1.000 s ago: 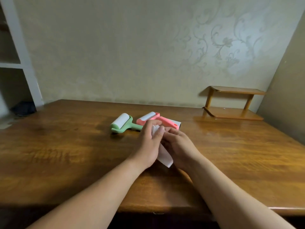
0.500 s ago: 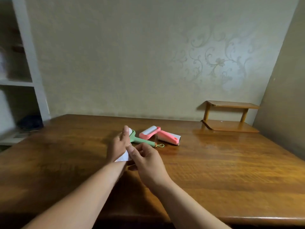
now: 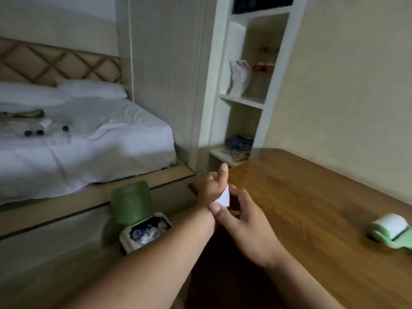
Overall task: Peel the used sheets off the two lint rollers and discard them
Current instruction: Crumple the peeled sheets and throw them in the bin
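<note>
Right hand (image 3: pixel 243 221) grip pinching used sheet (image 3: pixel 223 197), sheet sticking up against left hand (image 3: pixel 210 186); left grip hidden, cannot tell. Hovering at bench (image 3: pixel 312 197) left edge; green lint roller (image 3: pixel 392 228) lying well apart.

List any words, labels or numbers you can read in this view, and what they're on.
No text is readable.
Red print on the bag on the shelf: too blurred to read.
The red-banded items beside it: too blurred.
The rubbish in the bin: blurred.
The sheet and green lint roller: no text visible.
</note>
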